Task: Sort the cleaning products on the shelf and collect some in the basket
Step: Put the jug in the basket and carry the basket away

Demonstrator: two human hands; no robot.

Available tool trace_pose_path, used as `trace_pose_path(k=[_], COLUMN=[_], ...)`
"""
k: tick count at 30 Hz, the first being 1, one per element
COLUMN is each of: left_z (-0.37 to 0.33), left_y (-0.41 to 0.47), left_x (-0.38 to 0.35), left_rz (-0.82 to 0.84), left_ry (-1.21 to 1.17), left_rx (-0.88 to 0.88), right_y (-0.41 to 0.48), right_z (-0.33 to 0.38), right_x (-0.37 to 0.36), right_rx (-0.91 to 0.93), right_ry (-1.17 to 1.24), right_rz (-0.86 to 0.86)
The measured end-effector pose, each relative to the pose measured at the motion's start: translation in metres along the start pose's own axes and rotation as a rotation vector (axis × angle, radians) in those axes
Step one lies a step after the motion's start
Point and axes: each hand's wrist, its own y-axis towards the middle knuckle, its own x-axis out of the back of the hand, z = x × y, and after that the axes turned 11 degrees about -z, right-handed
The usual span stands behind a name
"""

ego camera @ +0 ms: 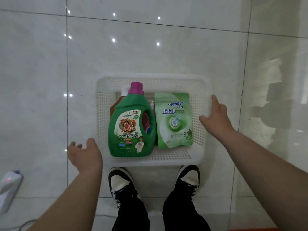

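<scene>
Basket (pixel 150 77): white plastic, perforated grid walls, semi-matt. Green bottle (pixel 130 130): smooth glossy plastic, printed label with a sheen. Cap (pixel 135 88): magenta plastic. Pouch (pixel 174 120): soft plastic film, slight sheen, lightly creased. Floor (pixel 150 47): polished pale tile, mirror-glossy, reflects light spots. Shoes (pixel 120 179): smooth, leather-look. Trousers (pixel 131 214): black matt cloth.

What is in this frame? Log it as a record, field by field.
basket: white, perforated, on tiled floor
green bottle: lies in basket, left side, pink cap pointing away from person
pouch: green, lies flat just right of green bottle
brown bottle: mostly hidden under green bottle
left hand: open, by basket's near left corner
right hand: open, at basket's right rim
grip on basket: none visible
shoes: just behind basket's near edge
</scene>
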Motion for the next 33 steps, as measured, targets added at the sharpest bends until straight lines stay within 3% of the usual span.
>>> trace_pose_path(k=[2, 4, 7, 12, 15, 19, 21, 24, 28, 33], left_z=[0.03, 0.048, 0.038, -0.018, -0.047, -0.042, -0.01, 0.052, 0.093, 0.079], left_y=[-0.029, -0.064, -0.086, -0.028, 0.007, 0.014, 0.003, -0.019, -0.037, -0.029], left_x=[0.002, 0.0, -0.01, -0.013, -0.012, -0.009, -0.001, 0.026, 0.045, 0.037], left_rz=[-0.101, 0.071, 0.346, 0.287, 0.381, 0.455, 0.481, 0.558, 0.609, 0.609], left_ry=[0.006, -0.072, -0.286, -0.27, -0.148, -0.036, 0.072, 0.189, 0.137, 0.092], left_rx=[0.326, 0.477, 0.533, 0.352, 0.06, -0.09, -0.059, 0.125, 0.348, 0.323], right_y=[0.025, 0.051, 0.072, 0.028, -0.036, -0.116, -0.141, -0.162, -0.168, -0.156], right_z=[0.028, 0.054, 0.071, 0.014, -0.027, -0.063, -0.072, -0.074, -0.073, -0.061], right_x=[0.008, 0.015, 0.016, 0.009, -0.015, -0.064, -0.083, -0.098, -0.098, -0.09], right_rx=[0.155, 0.259, 0.27, 0.053, -0.149, -0.393, -0.494, -0.568, -0.585, -0.619], right_ry=[-0.075, -0.188, -0.305, -0.229, -0.058, 0.104, 0.184, 0.272, 0.279, 0.33], right_rz=[-0.071, -0.079, -0.05, -0.039, 0.016, 0.151, 0.17, 0.135, 0.129, 0.272])
